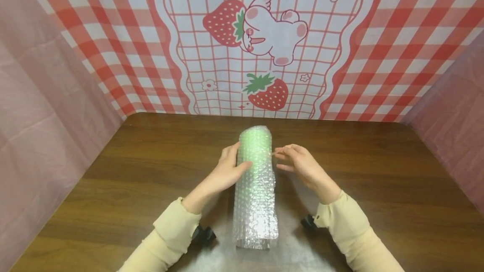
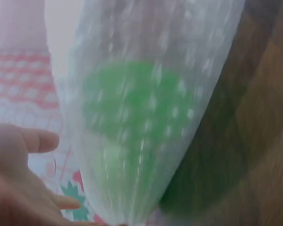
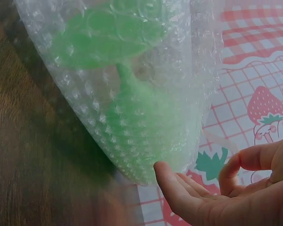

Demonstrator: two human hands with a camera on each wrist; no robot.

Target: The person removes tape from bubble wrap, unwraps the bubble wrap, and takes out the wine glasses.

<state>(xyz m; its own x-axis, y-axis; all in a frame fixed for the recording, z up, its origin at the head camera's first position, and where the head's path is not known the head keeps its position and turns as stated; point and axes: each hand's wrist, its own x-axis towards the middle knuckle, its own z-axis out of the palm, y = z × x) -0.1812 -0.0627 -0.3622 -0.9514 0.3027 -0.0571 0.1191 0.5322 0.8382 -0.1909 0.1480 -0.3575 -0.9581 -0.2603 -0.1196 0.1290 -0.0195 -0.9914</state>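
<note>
A tall roll of clear bubble wrap (image 1: 256,205) stands out from the tabletop, with a light green object (image 1: 256,139) inside. Through the wrap, the wrist views show a green rounded shape (image 2: 137,101) and a narrower part; its exact kind is obscured. My left hand (image 1: 227,169) lies along the left side, thumb touching the wrap and fingers fairly straight. On the other side, my right hand (image 1: 300,163) is beside the wrap with partly bent fingers. Near those fingers a faint clear strip (image 3: 219,140) shows in the right wrist view; whether they pinch it is unclear.
A brown wooden table (image 1: 151,154) lies beneath. Behind it hangs a red-and-white checked cloth (image 1: 321,49) with strawberry prints. Pink curtains (image 1: 41,108) close off both sides. Black wrist cameras (image 1: 206,235) sit at the cream sleeves (image 1: 166,238).
</note>
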